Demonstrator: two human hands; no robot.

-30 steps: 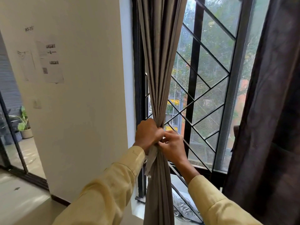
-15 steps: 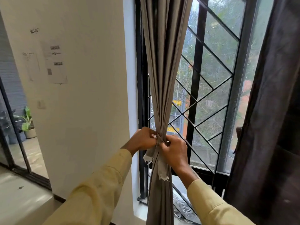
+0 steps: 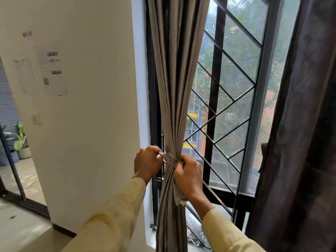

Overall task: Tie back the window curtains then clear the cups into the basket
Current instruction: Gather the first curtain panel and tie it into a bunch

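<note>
Fingers of the left hand (image 3: pixel 148 163) curl tight around one end of a pale fabric tie (image 3: pixel 170 160), pulling it leftward, while the right hand (image 3: pixel 189 176) pinches the other end at the knot, its loose frayed tail hanging below the palm. The tie cinches a grey-brown curtain (image 3: pixel 175 84) that hangs upright, its long axis vertical, gathered into a narrow bundle at the left edge of the window (image 3: pixel 236 106) and flaring wider above and below the knot. Both arms wear pale yellow sleeves (image 3: pixel 116 219). Just behind the bundle stands the window's black frame and a diagonal metal grille (image 3: pixel 227 113), with trees and an orange building beyond the mesh. A second, darker curtain (image 3: pixel 300 142) hangs loose along the right edge, leaving the middle of the window uncovered. To the left, a white wall (image 3: pixel 87 124) runs beside the bundle with open space in front of it; paper sheets (image 3: pixel 52 71) are stuck there, and above them a small label appears to read "WS-05", though the last characters are blurred. A potted plant (image 3: pixel 21 142) sits by the far-left doorway.
</note>
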